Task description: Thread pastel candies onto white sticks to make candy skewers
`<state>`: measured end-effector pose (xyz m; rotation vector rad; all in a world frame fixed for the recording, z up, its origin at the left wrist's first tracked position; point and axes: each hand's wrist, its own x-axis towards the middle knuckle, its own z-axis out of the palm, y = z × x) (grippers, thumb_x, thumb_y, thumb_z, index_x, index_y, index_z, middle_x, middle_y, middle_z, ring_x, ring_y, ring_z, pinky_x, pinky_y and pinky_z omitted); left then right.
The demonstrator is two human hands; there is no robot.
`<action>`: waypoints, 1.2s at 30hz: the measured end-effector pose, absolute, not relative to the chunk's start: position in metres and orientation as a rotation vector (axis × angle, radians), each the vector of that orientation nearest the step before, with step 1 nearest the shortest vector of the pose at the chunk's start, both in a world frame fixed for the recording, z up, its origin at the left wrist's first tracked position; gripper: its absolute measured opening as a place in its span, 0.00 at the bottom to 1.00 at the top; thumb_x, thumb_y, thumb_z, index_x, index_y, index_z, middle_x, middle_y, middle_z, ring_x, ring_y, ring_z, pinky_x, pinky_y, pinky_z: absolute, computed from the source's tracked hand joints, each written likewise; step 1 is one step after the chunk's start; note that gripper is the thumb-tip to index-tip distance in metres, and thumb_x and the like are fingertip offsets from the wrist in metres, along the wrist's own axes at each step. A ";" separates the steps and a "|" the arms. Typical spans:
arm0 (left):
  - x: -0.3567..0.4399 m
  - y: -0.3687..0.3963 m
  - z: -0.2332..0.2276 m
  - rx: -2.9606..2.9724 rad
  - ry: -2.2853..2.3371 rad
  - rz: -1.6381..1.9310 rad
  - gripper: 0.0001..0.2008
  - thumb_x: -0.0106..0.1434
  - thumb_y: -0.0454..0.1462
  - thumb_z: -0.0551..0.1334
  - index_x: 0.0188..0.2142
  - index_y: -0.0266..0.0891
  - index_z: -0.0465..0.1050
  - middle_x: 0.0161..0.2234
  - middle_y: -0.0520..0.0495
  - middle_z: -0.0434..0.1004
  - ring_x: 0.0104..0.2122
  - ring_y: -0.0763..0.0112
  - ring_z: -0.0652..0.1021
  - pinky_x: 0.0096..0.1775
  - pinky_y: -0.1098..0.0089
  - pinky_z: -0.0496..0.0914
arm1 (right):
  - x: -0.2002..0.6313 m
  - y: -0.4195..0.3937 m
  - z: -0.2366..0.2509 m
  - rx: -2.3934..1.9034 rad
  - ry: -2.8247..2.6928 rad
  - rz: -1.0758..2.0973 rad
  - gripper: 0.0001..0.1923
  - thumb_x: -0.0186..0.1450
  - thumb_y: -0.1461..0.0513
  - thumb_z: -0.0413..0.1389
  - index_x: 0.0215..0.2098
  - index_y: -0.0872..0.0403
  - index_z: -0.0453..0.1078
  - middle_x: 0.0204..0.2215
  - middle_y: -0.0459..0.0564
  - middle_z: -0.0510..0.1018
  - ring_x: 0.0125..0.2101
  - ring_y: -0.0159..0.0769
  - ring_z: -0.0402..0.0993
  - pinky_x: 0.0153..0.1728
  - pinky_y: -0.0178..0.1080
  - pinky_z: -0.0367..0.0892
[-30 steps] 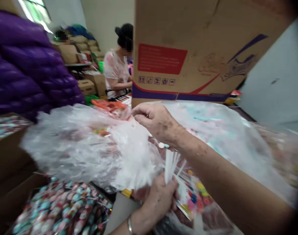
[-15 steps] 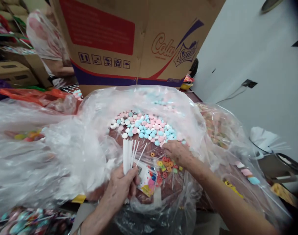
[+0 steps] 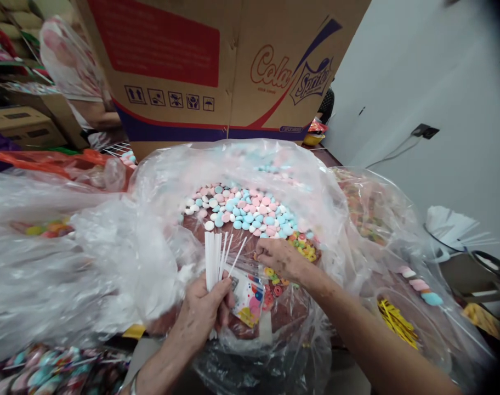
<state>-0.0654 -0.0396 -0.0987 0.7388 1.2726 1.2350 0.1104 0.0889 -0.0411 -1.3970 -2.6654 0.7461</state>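
Note:
A bundle of thin white sticks (image 3: 211, 258) stands upright in my left hand (image 3: 204, 307), whose fingers are wrapped round it; one stick leans off to the right. Just beside these fingers is a white packet printed with coloured dots (image 3: 248, 302); I cannot tell whether they touch it. My right hand (image 3: 280, 258) is over the table with its fingers curled down and pinched, the tips hidden. Under and around it are ring-shaped gummy candies (image 3: 303, 248) in red, yellow, orange and green. Beyond both hands lie pink, blue and white round candies (image 3: 250, 208) spilling from a clear plastic bag (image 3: 163, 181).
A large cardboard box (image 3: 233, 49) stands behind the bag. At right are yellow twist ties (image 3: 398, 323), a candy skewer (image 3: 420, 285) and more white sticks (image 3: 455, 227). Clear plastic (image 3: 89, 263) covers the left side. A person (image 3: 75, 71) is at the back left.
My right hand has moved left and slightly down, over the spot where a single orange ring lay, uncovering yellow rings behind it. My left hand keeps its hold on the sticks.

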 end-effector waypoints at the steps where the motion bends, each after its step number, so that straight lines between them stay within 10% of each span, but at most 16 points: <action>1: -0.066 -0.040 -0.100 0.740 1.269 1.239 0.17 0.60 0.48 0.63 0.26 0.38 0.69 0.13 0.56 0.69 0.09 0.79 0.64 0.11 0.79 0.56 | 0.108 0.089 -0.042 -1.409 -2.673 0.742 0.05 0.64 0.68 0.54 0.33 0.55 0.71 0.27 0.44 0.72 0.28 0.31 0.65 0.29 0.33 0.53; 24: -0.064 -0.040 -0.097 0.686 1.295 1.217 0.16 0.59 0.49 0.64 0.30 0.38 0.70 0.09 0.59 0.65 0.08 0.77 0.64 0.12 0.79 0.54 | 0.131 0.088 -0.038 -1.485 -2.757 0.418 0.09 0.66 0.66 0.51 0.30 0.55 0.72 0.32 0.49 0.76 0.34 0.35 0.68 0.35 0.35 0.57; 36: -0.064 -0.039 -0.099 0.711 1.285 1.220 0.15 0.58 0.48 0.65 0.30 0.38 0.71 0.10 0.58 0.67 0.08 0.77 0.63 0.11 0.79 0.55 | 0.114 0.095 -0.050 -1.631 -2.574 0.187 0.09 0.67 0.69 0.48 0.44 0.55 0.66 0.45 0.57 0.74 0.44 0.42 0.69 0.44 0.38 0.61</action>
